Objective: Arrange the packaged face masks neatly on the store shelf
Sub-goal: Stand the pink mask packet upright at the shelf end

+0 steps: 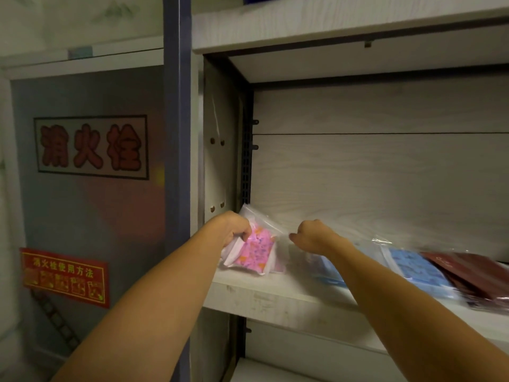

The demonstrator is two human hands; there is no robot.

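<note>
The left hand (236, 228) has its grip curled round the left edge of the pink mask pack (254, 250), which stands tilted at the far-left end of the shelf (275, 296). The right hand (309, 235) pinches the pack's clear wrapper. Blue mask packs (413, 267) and dark red packs (473, 277) lie flat to the right.

Pink mask pack (254, 250) with orange-purple print, blue patterned pack (416, 267), dark red packs (473, 279), pale wood-grain shelf (275, 296).
</note>
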